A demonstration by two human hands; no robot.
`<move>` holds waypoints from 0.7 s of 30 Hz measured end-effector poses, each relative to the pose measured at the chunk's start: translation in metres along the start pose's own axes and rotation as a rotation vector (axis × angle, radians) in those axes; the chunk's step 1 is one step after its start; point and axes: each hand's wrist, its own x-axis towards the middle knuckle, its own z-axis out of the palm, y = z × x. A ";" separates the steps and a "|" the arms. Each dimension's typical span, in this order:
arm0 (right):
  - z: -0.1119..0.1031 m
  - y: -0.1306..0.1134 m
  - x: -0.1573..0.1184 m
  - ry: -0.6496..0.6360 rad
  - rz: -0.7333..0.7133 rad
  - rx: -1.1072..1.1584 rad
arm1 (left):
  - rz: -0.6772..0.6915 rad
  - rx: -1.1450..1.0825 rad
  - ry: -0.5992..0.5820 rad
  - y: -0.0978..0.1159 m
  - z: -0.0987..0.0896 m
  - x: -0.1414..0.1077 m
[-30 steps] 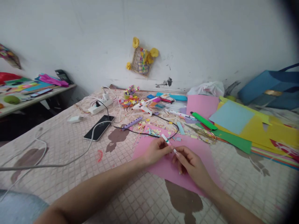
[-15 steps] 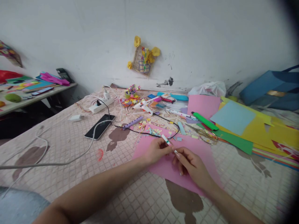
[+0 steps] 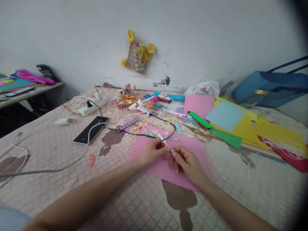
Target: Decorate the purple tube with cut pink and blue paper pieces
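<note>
Item: one green-banded white stick (image 3: 161, 138), over the pink sheet (image 3: 158, 170), sloping ten to four o'clock, pinched between thumb and fingers of my left hand (image 3: 152, 151) and right hand (image 3: 189, 161); paper scraps (image 3: 151, 132) at eleven o'clock already cut, work on the stick seemingly unfinished.

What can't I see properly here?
All in the head view:
- White stick: its lower end is covered by the fingertips of the right hand.
- Pink sheet: partly hidden by the right hand and left hand.
- Blue bag: cut off by the right edge.
- Phone: screen marks too small, blurry.
</note>
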 end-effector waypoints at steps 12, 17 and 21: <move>0.000 0.000 0.001 0.005 -0.007 0.021 | -0.013 0.042 -0.001 0.008 0.000 -0.002; 0.000 0.003 0.002 -0.004 -0.002 0.036 | -0.005 -0.104 -0.113 0.003 0.001 0.000; 0.001 0.001 0.002 -0.018 0.008 0.039 | -0.005 -0.033 -0.095 0.005 0.002 -0.001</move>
